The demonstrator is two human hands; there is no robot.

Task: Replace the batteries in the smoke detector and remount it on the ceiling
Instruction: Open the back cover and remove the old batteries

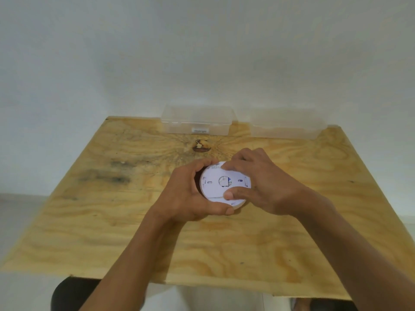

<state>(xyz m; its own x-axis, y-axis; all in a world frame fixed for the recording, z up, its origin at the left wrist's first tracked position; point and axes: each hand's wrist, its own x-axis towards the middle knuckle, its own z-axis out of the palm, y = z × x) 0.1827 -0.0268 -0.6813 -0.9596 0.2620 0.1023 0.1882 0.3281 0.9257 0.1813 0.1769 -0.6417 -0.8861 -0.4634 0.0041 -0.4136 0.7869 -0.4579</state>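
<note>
Near the middle of the plywood table (89, 221), a little toward the far side, both hands hold the white round detector (221, 187) with its flat back plate turned up to the camera. The left hand (190, 194) wraps the left rim: its fingers curl over the far edge and its thumb lies along the near edge, so it is closed on the detector. The right hand (258, 180) comes from the right and lies over the plate, fingertips pressing on the far part and thumb pressing on the near part (the right edge of the detector is hidden under this hand). The plate shows a round centre piece and two small slots beside it. Whether the detector touches the table I cannot tell. At the far edge, against the white wall (202, 52), stand two clear plastic boxes: the left box (197, 120) with a small label, the right box (287, 124) beside it, apart.
</note>
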